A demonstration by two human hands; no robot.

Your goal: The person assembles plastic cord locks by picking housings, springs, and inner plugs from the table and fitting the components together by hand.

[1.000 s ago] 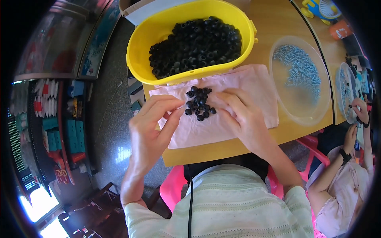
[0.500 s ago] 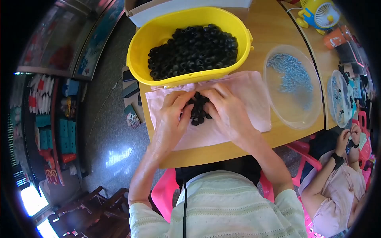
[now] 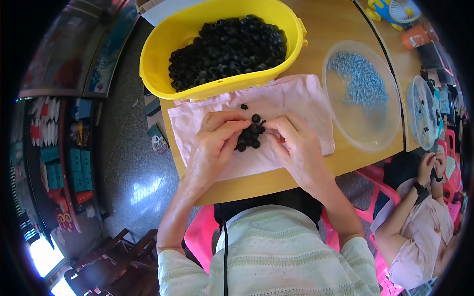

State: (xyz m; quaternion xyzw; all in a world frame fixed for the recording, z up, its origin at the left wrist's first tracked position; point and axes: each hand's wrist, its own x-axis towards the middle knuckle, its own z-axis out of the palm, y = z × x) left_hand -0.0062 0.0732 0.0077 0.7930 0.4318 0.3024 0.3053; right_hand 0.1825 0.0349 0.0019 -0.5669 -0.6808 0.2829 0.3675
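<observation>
A small heap of black ring-shaped pieces (image 3: 251,139) lies on a pink cloth (image 3: 301,106) between my hands. My left hand (image 3: 215,143) curls in from the left, thumb and forefinger closed at the heap's edge; what they pinch, if anything, is hidden. Opposite it, my right hand (image 3: 296,150) has its fingertips closed at a small dark bit (image 3: 263,122) at the heap's right side. One round black piece (image 3: 256,118) sits at the top of the heap, between both sets of fingertips. A tiny black piece (image 3: 244,106) rests alone farther up the cloth.
Beyond the cloth stands a yellow tub (image 3: 153,81) holding many hollow black pieces (image 3: 227,49). A clear round tray (image 3: 363,138) of small blue-grey parts is on the right. Farther right are a toy-like fan (image 3: 395,12), an orange cup (image 3: 415,37) and a seated person (image 3: 419,212).
My hands have drawn slightly apart and off the heap, showing more of it. The lone tiny piece now shows on the cloth beyond my fingers. The whole view has shifted a little.
</observation>
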